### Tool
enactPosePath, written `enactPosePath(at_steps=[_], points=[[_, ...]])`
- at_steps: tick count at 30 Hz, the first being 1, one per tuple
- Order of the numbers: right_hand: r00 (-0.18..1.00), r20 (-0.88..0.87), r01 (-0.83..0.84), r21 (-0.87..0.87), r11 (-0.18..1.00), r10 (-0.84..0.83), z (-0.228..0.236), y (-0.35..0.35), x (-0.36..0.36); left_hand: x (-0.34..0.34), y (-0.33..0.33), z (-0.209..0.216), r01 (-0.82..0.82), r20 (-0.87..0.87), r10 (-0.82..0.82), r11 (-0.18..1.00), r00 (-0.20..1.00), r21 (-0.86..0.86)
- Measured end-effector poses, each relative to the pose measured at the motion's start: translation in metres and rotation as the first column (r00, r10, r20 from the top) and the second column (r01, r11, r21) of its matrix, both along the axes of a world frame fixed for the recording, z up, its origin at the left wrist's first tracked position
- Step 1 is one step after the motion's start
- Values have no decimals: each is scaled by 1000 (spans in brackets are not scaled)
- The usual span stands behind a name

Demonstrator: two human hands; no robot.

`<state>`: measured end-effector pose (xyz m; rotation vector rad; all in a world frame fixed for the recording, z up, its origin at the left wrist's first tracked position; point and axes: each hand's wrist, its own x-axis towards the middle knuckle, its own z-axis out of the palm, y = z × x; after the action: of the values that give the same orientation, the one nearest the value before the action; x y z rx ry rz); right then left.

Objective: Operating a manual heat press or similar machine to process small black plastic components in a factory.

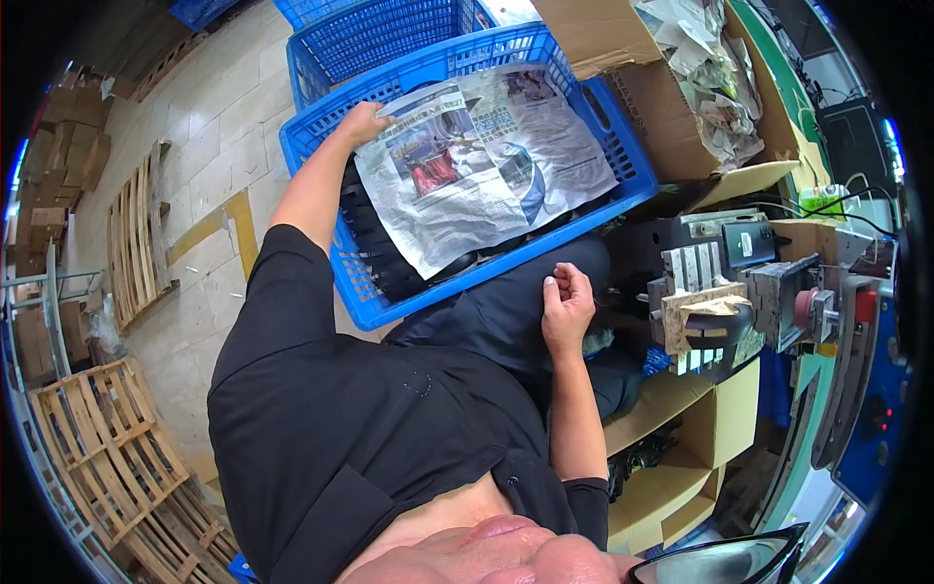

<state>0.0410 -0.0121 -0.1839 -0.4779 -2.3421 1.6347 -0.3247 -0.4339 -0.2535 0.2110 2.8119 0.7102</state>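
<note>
My left hand [365,125] is closed on the upper left edge of a newspaper sheet [489,156]. The creased sheet spreads over a blue plastic crate [384,313] in front of me and covers most of what lies in it. Black parts [365,234] show along the crate's left and near sides, their kind unclear. Beside the crate's near right side, over my dark trousers, hovers or rests my right hand [568,302]. Its fingers are loosely curled in, and nothing shows in them.
Behind stands another blue crate [389,44]. A cardboard box [623,92] of crumpled newspaper [705,88] is at the far right. A machine with a metal fixture [700,302] stands close right, above an open carton [735,419]. Wooden pallets [112,448] lie at left.
</note>
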Motion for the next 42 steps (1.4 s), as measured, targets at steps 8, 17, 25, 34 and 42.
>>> enactPosePath(at_steps=[8,17,25,34,42], points=[[1000,-6,0,13,1000,0,-3,0,-3,4,5,4,-172,55,171,985,984,11],[1000,-6,23,49,999,-23,-3,-1,-3,72,101,43,43,-457,-258,902,851,-430],[1000,-3,4,45,999,-4,-3,2,3,70,144,-4,16,-213,-106,923,971,-385],[998,-54,21,-184,983,-31,19,7,33,70,150,-8,-26,-262,-89,915,961,-403],[941,14,328,-285,901,-338,27,63,141,113,189,1,186,-297,-308,908,904,-375]])
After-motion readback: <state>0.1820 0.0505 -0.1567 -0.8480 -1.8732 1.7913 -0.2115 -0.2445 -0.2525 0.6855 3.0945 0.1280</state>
